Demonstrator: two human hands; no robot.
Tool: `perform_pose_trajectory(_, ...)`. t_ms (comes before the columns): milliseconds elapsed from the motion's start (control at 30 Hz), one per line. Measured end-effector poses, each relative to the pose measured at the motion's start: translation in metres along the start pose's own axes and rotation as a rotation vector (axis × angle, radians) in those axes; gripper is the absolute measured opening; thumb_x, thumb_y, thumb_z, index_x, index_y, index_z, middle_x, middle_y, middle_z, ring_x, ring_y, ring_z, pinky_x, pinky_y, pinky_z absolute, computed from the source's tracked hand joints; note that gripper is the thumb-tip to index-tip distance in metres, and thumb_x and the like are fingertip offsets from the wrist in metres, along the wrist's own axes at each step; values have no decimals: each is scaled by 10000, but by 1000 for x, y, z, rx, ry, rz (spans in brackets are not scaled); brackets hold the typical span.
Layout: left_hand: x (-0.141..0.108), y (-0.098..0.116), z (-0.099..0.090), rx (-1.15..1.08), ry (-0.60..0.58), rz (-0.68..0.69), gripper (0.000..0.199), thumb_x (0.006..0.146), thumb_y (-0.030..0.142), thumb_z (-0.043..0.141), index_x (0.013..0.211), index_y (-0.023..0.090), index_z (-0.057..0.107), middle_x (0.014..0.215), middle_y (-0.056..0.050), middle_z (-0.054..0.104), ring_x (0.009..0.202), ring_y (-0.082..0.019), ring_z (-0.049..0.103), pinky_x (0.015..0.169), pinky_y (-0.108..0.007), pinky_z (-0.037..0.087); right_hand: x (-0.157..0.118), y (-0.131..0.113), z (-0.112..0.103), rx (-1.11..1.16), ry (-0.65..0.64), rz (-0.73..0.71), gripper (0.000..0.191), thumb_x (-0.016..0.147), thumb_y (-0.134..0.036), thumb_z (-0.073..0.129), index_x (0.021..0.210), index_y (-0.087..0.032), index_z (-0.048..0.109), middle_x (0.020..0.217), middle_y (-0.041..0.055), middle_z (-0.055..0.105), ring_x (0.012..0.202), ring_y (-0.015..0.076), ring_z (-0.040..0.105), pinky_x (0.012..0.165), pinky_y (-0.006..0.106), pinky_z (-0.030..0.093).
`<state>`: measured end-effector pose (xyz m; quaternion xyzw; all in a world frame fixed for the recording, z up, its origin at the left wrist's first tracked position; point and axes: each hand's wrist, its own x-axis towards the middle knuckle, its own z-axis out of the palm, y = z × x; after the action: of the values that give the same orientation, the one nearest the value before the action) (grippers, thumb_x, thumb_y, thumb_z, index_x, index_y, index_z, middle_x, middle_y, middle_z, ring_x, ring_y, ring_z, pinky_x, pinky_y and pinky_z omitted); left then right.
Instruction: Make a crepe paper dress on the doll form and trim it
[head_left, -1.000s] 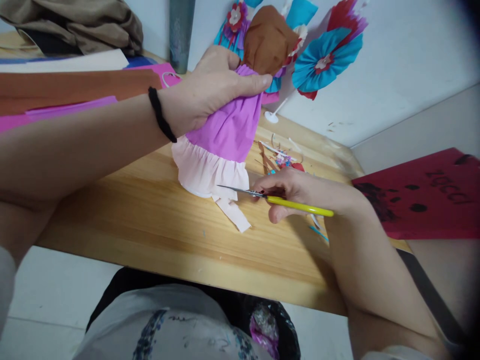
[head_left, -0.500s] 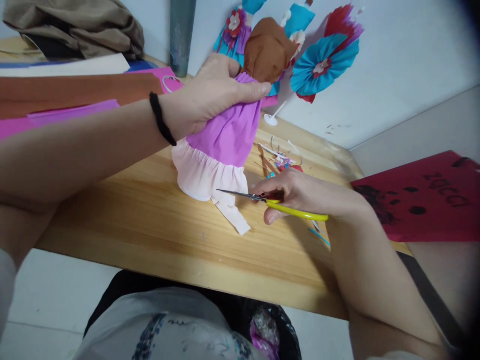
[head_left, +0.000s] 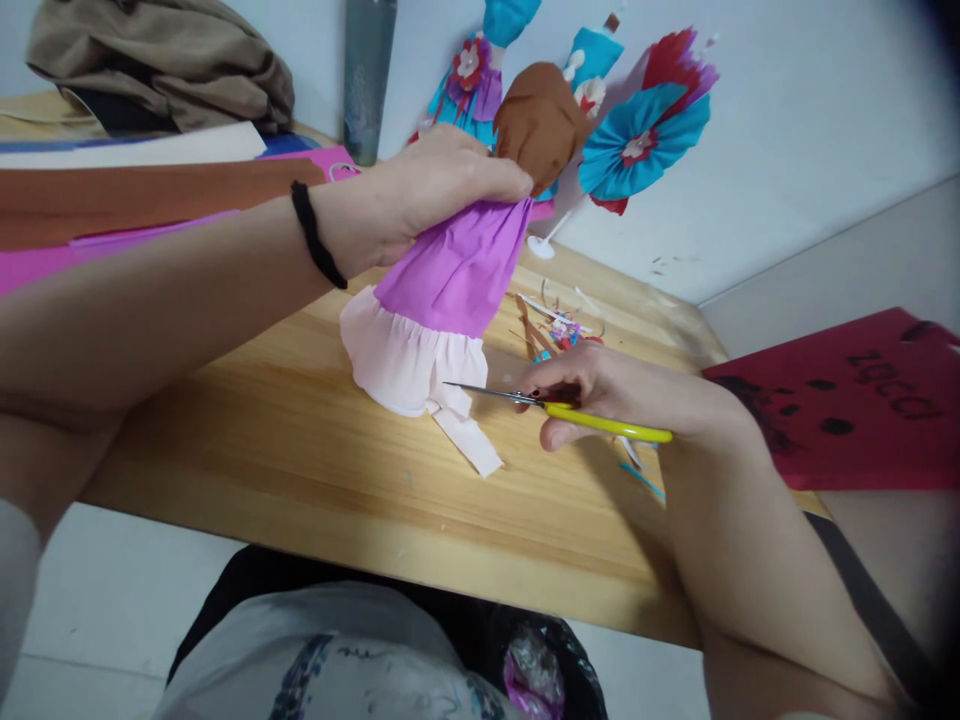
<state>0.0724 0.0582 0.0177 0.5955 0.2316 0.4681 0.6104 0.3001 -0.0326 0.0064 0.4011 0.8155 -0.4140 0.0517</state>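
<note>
My left hand grips a paper doll-like figure at its neck. The figure has a brown top, a purple skirt and a pale pink ruffled hem. In my right hand are scissors with yellow handles, held sideways with the blades pointing left over the hem. From the hem's lower edge a pale pink strip reaches onto the wooden table. Whether the blades touch the paper cannot be made out.
Colourful paper sheets and a brown cloth lie at the back left. A grey-green cylinder, paper flowers and small scraps are behind my hands. A red bag stands right.
The figure's brown top and my left hand are slightly lower in view. My right hand with the scissors has shifted a little to the right.
</note>
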Motion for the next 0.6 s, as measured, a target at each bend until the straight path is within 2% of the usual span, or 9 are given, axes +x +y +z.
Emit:
perform_pose_trajectory(100, -3, 4, 1, 260, 6, 52, 345, 837, 90, 612, 536, 176, 467, 538, 32, 318, 490, -63, 344, 496, -269, 171, -3, 3, -2, -3, -21, -18, 549, 835, -664, 694, 889, -119, 661, 670, -26, 466, 595, 92, 366, 537, 240, 299)
perform_pose_trajectory(233, -3, 5, 1, 307, 22, 84, 363, 864, 110, 612, 544, 181, 456, 556, 36, 308, 507, -59, 330, 522, -276, 163, -8, 6, -5, 9, -58, -54, 546, 845, -627, 709, 1000, -105, 665, 759, 9, 559, 636, 103, 429, 562, 243, 345)
perform_pose_trajectory(433, -2, 4, -1, 359, 52, 142, 368, 886, 144, 649, 581, 183, 448, 601, 32, 353, 549, -61, 346, 534, -270, 186, -13, 3, -6, 71, -93, -56, 538, 870, -652, 662, 982, -129, 604, 722, -14, 517, 631, 99, 392, 564, 260, 330)
perform_pose_trajectory(600, -3, 6, 4, 395, 85, 165, 442, 909, 148, 663, 561, 184, 392, 589, 53, 314, 546, -41, 317, 516, -242, 177, -11, 7, -8, 85, -100, -68, 505, 877, -620, 675, 969, -130, 596, 806, 21, 581, 673, 104, 484, 605, 246, 395)
